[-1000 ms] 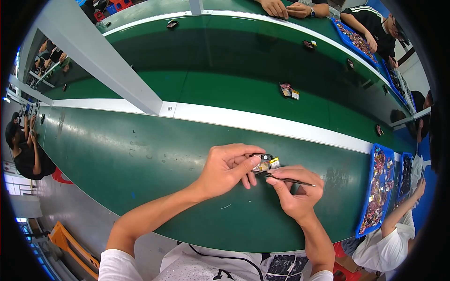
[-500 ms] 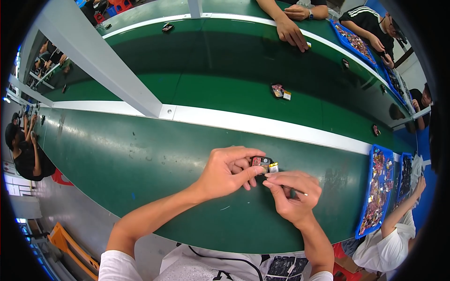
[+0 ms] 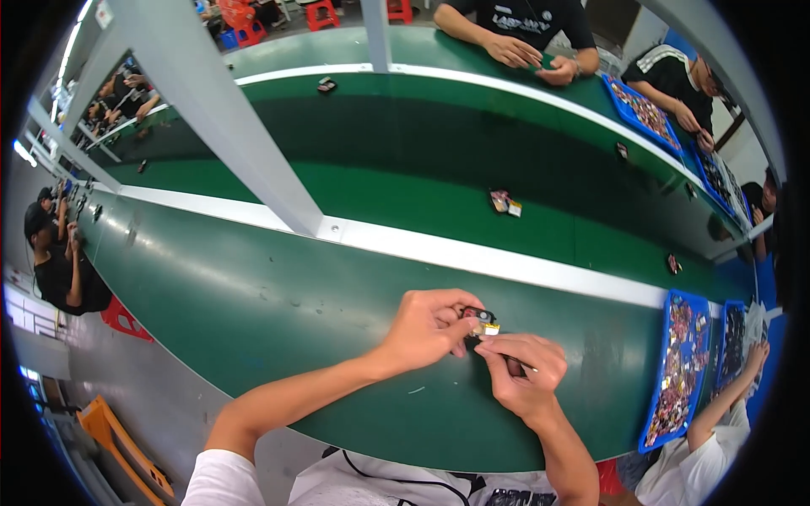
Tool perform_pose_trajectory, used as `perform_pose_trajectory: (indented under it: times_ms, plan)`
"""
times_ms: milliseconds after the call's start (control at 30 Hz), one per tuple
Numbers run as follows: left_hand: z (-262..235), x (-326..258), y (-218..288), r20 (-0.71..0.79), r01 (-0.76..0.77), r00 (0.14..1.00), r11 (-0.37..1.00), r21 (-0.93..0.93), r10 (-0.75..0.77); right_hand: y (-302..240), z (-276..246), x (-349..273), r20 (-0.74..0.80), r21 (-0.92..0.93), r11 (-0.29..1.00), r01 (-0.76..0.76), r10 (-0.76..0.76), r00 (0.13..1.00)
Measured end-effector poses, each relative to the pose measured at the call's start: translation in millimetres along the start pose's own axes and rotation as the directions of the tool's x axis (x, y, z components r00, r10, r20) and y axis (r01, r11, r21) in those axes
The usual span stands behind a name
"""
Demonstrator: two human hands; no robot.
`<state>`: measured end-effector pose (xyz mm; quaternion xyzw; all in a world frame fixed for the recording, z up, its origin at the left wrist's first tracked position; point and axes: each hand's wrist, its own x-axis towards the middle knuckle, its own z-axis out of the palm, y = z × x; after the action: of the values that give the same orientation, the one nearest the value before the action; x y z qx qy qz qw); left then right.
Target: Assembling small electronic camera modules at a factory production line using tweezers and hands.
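Centrally, just right of the middle of the frame, a small open device (image 3: 479, 315) is held above a green tabletop (image 3: 337, 405). It has a black case with a rounded edge, a reddish patch inside and a small pale round spot near its upper side. A yellow-and-silver flat piece (image 3: 491, 330) sits at its right side.

The device's open face is turned up toward the camera. Its visible black upper edge runs roughly left to right, dipping slightly toward the right of the frame; fingers cover too much to tell its long axis for certain.

The left hand (image 3: 428, 331) grasps the device from the left, thumb across the near face and fingers behind. The right hand (image 3: 525, 371), on the lower right, pinches a slim tool (image 3: 528, 366), whose back end points to the lower right. The right fingertips are at the device's lower right edge; whether the tool's tip touches it cannot be told.

At the right of the frame, a blue tray (image 3: 649, 440) is filled with small multicoloured parts. Above centre, a similar opened unit (image 3: 500, 201) lies on a green strip (image 3: 405, 190) beyond a white rail (image 3: 472, 256).
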<state>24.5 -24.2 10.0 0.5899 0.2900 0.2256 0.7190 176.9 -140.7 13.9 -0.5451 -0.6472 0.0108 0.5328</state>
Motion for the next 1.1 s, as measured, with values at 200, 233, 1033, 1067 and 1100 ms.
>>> perform_pose_trajectory:
  times_ms: [200,233,1033,1067,1100]
  plan:
    - [-23,33,25,-0.089,0.026,0.996,0.998,0.065,-0.020,3,0,2,-0.146,0.094,0.976,-0.197,0.209,0.967]
    - [-33,50,29,-0.151,-0.042,0.986,0.989,0.139,0.063,4,-3,2,-0.164,0.094,0.975,-0.200,0.214,0.963]
    - [-82,183,79,-0.055,-0.170,0.959,0.716,0.677,0.279,23,-16,8,-0.114,0.004,0.998,-0.067,0.067,0.991]
    - [-77,187,79,-0.006,-0.151,0.977,0.708,0.690,0.214,24,-17,7,-0.119,-0.002,0.998,-0.065,0.064,0.991]
    - [-76,191,75,0.037,-0.192,0.970,0.659,0.727,0.241,23,-17,6,-0.106,0.003,0.997,-0.072,0.072,0.992]
